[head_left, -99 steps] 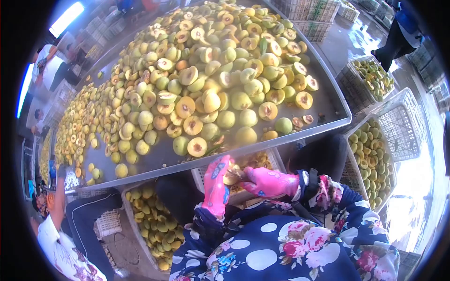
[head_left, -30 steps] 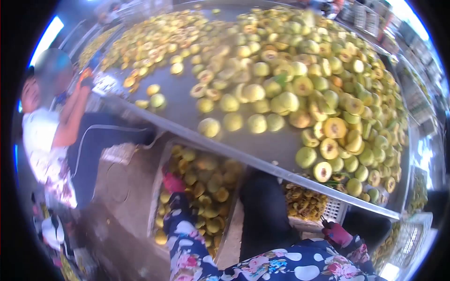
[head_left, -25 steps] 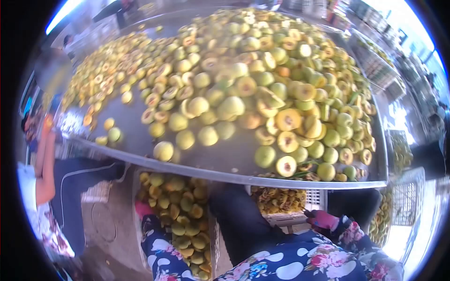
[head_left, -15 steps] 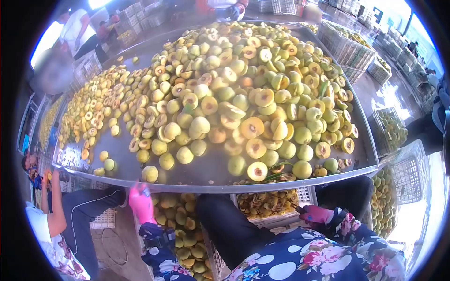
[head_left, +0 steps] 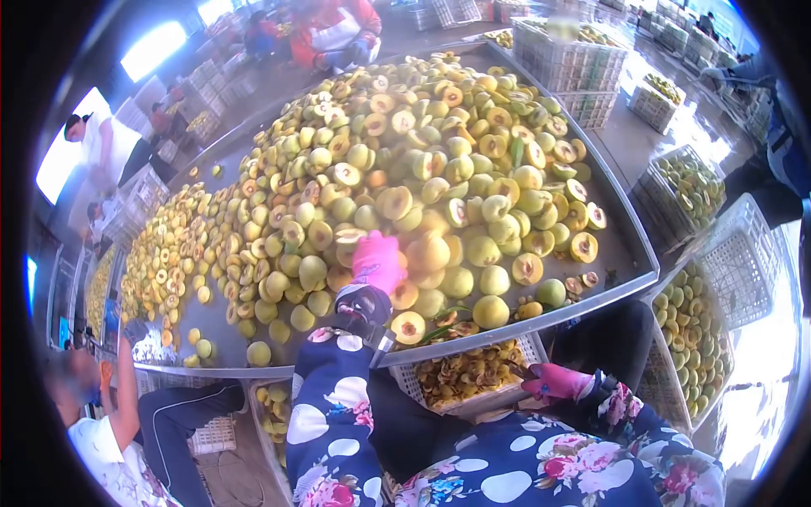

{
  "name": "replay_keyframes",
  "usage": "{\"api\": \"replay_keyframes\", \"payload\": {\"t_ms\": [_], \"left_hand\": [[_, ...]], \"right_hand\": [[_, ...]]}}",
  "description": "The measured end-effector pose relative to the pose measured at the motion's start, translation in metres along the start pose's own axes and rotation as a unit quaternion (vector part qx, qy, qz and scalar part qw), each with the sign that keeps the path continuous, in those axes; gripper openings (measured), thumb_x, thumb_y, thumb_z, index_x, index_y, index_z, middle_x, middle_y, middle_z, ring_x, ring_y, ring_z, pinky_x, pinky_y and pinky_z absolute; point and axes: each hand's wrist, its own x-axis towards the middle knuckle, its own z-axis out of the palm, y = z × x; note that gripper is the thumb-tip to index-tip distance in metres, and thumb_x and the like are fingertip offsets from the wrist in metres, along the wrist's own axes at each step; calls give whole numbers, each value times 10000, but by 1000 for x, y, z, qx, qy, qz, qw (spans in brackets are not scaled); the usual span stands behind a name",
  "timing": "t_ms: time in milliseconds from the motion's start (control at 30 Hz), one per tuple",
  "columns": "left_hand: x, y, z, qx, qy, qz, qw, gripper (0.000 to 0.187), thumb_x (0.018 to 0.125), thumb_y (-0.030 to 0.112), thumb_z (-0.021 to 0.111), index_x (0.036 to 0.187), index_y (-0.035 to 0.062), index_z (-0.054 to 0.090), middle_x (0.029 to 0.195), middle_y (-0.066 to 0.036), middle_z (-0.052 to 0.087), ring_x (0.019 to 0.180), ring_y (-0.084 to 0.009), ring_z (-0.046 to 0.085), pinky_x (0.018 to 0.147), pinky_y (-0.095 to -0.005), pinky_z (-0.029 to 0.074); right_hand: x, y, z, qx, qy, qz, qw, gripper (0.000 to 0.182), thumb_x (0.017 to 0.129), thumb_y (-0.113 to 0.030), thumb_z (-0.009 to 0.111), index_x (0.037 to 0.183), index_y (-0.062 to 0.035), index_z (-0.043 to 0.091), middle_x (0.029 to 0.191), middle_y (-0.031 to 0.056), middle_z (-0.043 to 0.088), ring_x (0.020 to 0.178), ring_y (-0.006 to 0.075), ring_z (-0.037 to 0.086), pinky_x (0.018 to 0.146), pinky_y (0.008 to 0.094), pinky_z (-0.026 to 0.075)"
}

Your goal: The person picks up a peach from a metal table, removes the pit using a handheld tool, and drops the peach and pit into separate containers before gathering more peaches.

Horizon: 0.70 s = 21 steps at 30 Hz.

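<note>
A large heap of yellow-green peaches (head_left: pixel 338 182), many cut in half with the stone or its hollow showing, lies on a metal-rimmed table (head_left: pixel 541 328). My left hand (head_left: pixel 378 264), in a pink glove, reaches over the rim into the heap's near side. Its fingertips are among the fruit beside a cut half (head_left: pixel 351 236), and the back of the hand hides whether they grip anything. My right hand (head_left: pixel 559 382), also pink-gloved, is closed around a thin dark tool (head_left: pixel 522 372), partly hidden. It hovers by a white crate (head_left: pixel 481 400) of brownish-yellow scraps (head_left: pixel 465 374) below the rim.
To the right stand a crate of peaches (head_left: pixel 688 338) and a tilted white crate (head_left: pixel 739 262). Another fruit-filled crate (head_left: pixel 269 406) is below the table at left. A seated person (head_left: pixel 110 448) is at my left, and a person in red (head_left: pixel 334 34) is across the table.
My left hand has risen from below the table's rim and moved right into the peaches. My right hand stays by the scrap crate. The view has shifted and tilted.
</note>
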Motion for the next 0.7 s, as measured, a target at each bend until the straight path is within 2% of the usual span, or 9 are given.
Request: {"api": "replay_keyframes", "payload": {"t_ms": [133, 167, 267, 300, 400, 433, 533, 633, 700], "left_hand": [[-9, -19, 39, -120, 92, -18, 988, 575, 549, 235, 836, 1045, 70, 595, 986, -179, 560, 924, -373, 548, 809, -446, 457], [-11, -27, 57, -132, 154, 37, 978, 564, 573, 228, 844, 1039, 41, 588, 937, -140, 600, 873, -330, 588, 758, -408, 481], [-26, -27, 79, -403, 138, -78, 901, 499, 644, 230, 827, 1023, 14, 585, 942, -93, 623, 848, -247, 616, 680, -355, 491], [-27, -39, 100, -467, 158, -58, 868, 405, 739, 214, 763, 1038, 8, 583, 946, -65, 630, 824, -182, 621, 649, -304, 493], [-82, -3, 30, -726, 67, -199, 655, 333, 797, 170, 694, 1073, 21, 583, 961, -86, 635, 845, -178, 621, 686, -319, 503], [-91, 1, 40, -843, 78, -125, 518, 360, 847, 185, 618, 1159, 20, 544, 1067, -149, 611, 936, -236, 605, 773, -365, 512], [-131, 31, 29, -955, -23, -75, 288, 413, 884, 231, 563, 1223, 7, 492, 1181, -195, 551, 1043, -310, 561, 847, -434, 495], [-157, 63, 16, -969, -33, -89, 226, 454, 930, 307, 478, 1254, -11, 452, 1246, -217, 499, 1099, -363, 522, 912, -486, 459], [-163, 77, 26, -963, -26, -92, 252, 469, 947, 338, 436, 1249, -21, 454, 1232, -214, 511, 1092, -366, 527, 910, -493, 457]], "right_hand": [[-9, -4, -1, 7, -23, -11, 1000, 311, 905, -282, 584, 981, 0, 477, 735, 64, 551, 544, 104, 519, 477, 258, 438], [-12, -5, 1, 1, -33, -16, 999, 311, 905, -284, 584, 981, -1, 479, 736, 66, 553, 553, 102, 520, 482, 260, 438], [-17, -9, 8, -34, -43, -72, 996, 304, 908, -290, 572, 940, -8, 463, 701, 58, 540, 539, 111, 508, 458, 278, 408], [-16, -7, 10, -105, -7, -172, 979, 313, 912, -309, 558, 972, -12, 480, 693, 48, 538, 587, 126, 519, 515, 294, 417], [-53, -46, 15, 41, -47, -202, 977, 313, 917, -313, 541, 999, -15, 496, 698, 52, 549, 635, 143, 531, 571, 311, 429], [-55, -51, 16, 7, -20, -240, 971, 303, 917, -294, 536, 1035, -17, 506, 710, 69, 564, 628, 160, 537, 583, 321, 433], [-73, -90, 20, -40, 2, -238, 970, 321, 914, -285, 542, 1067, -4, 508, 725, 93, 581, 641, 174, 556, 601, 333, 442], [-84, -114, 30, -80, 26, -286, 954, 335, 916, -272, 541, 1106, 1, 499, 747, 160, 603, 677, 254, 599, 626, 377, 452], [-85, -120, 36, -110, 45, -328, 937, 353, 913, -261, 548, 1128, 10, 478, 758, 218, 600, 697, 329, 614, 624, 399, 457]]}}
